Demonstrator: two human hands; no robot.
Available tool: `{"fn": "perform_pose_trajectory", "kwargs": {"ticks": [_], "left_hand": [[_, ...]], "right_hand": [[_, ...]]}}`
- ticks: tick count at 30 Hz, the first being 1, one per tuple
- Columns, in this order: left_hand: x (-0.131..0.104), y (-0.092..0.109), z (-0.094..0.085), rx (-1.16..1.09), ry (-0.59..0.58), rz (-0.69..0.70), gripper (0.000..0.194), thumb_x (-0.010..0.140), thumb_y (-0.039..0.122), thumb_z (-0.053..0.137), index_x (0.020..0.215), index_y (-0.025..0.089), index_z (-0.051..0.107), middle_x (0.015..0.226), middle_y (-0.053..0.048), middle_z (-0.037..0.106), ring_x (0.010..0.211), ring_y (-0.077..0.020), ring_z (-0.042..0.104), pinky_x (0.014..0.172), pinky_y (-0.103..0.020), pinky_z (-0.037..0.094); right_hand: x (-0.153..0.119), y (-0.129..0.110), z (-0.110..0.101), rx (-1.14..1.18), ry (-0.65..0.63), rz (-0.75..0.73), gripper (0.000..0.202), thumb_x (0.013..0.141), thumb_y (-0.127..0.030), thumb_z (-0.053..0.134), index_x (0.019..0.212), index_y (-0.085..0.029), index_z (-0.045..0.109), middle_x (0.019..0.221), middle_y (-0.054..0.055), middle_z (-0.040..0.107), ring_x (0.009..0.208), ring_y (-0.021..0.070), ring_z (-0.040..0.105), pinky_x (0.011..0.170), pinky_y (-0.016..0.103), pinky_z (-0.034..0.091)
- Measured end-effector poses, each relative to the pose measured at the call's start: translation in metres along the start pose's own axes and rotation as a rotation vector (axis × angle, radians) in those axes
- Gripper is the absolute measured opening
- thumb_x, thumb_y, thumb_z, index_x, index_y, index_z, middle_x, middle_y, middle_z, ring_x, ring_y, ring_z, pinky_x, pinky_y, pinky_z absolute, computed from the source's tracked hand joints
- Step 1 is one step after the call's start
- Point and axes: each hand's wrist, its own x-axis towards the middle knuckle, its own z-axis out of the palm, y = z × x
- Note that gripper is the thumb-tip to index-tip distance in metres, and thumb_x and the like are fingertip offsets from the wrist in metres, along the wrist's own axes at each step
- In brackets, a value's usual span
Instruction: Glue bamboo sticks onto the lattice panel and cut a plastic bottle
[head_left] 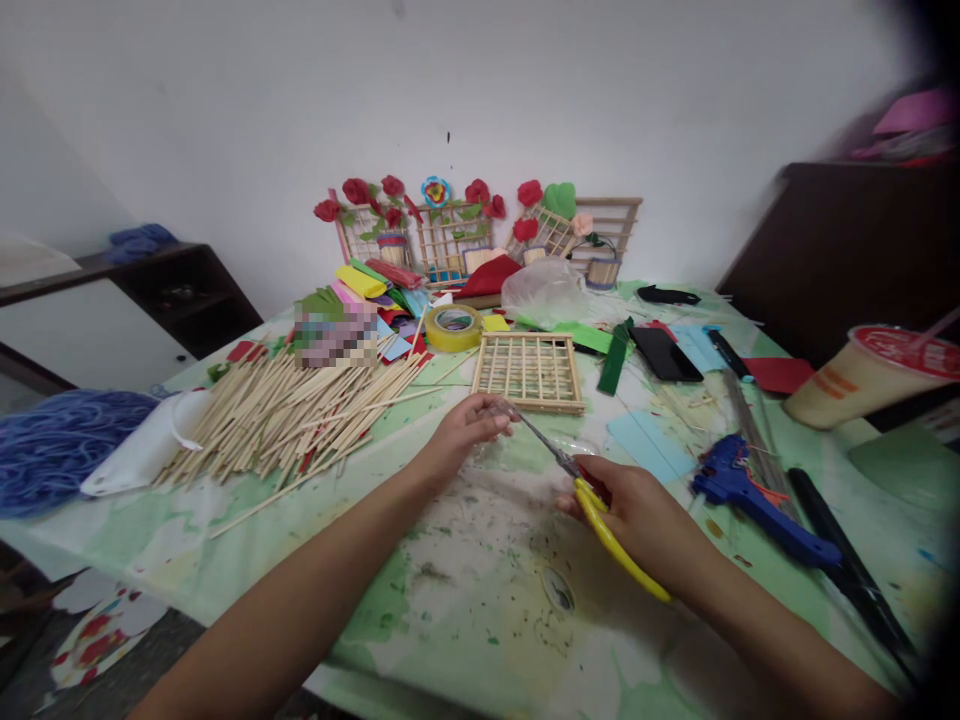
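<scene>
Near the middle of the table, my left hand (pixel 472 428) has its fingers closed at the tips of a pair of scissors; something thin and clear seems to be there, too small to name. My right hand (pixel 626 505) grips the scissors (pixel 619 550) by their yellow handles, and the metal blades point up and left toward my left hand. Just beyond the hands lies a small wooden stick lattice (pixel 527 372). A roll of yellow tape (pixel 454 328) rests behind it to the left.
Many thin sticks (pixel 285 420) are piled left, beside blue yarn (pixel 67 445). A blue glue gun (pixel 757 505), a black phone (pixel 665 354) and a lidded cup (pixel 870 380) stand or lie right. Lattices with paper flowers (pixel 454 240) lean on the wall.
</scene>
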Motion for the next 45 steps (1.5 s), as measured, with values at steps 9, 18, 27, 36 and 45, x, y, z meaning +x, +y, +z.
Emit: {"fn": "perform_pose_trajectory", "kwargs": {"ticks": [9,18,27,36,45], "left_hand": [[-0.005,0.008,0.006,0.319,0.061,0.093,0.033,0.074,0.038,0.064,0.097,0.017,0.057,0.101,-0.007,0.064,0.093,-0.0202,0.058,0.082,-0.031,0.043],[-0.009,0.008,0.009,0.748,0.183,0.162,0.032,0.073,0.037,0.064,0.099,0.02,0.055,0.093,-0.004,0.061,0.084,-0.0196,0.056,0.077,-0.032,0.043],[-0.009,0.005,0.009,0.859,0.197,0.17,0.033,0.073,0.039,0.064,0.099,0.021,0.056,0.09,-0.004,0.061,0.08,-0.0211,0.056,0.073,-0.033,0.042],[-0.014,-0.001,0.01,0.842,0.214,0.274,0.037,0.07,0.038,0.067,0.102,0.022,0.057,0.091,-0.007,0.06,0.089,-0.0269,0.055,0.087,-0.04,0.038],[-0.013,0.008,0.01,0.604,0.172,0.127,0.039,0.07,0.044,0.068,0.099,0.02,0.057,0.097,-0.007,0.061,0.088,-0.023,0.056,0.08,-0.035,0.042]], "right_hand": [[0.0,-0.001,0.002,-0.036,0.009,0.032,0.032,0.083,-0.052,0.05,0.072,-0.022,0.048,0.06,-0.002,0.05,0.056,0.0141,0.045,0.052,0.025,0.029],[-0.001,-0.002,0.003,-0.08,0.001,0.032,0.027,0.085,-0.045,0.048,0.071,-0.021,0.046,0.061,-0.001,0.054,0.057,0.0156,0.048,0.052,0.026,0.028],[-0.002,-0.003,0.005,-0.119,-0.011,0.075,0.025,0.083,-0.042,0.049,0.069,-0.021,0.046,0.062,0.001,0.056,0.058,0.0167,0.05,0.052,0.026,0.027],[-0.001,-0.004,0.005,-0.175,-0.007,0.081,0.027,0.084,-0.044,0.047,0.068,-0.022,0.044,0.061,0.0,0.055,0.056,0.0158,0.048,0.051,0.026,0.025],[-0.001,-0.002,0.006,-0.181,0.009,0.049,0.023,0.085,-0.04,0.047,0.071,-0.022,0.045,0.062,0.001,0.057,0.056,0.0157,0.049,0.052,0.026,0.024]]}}
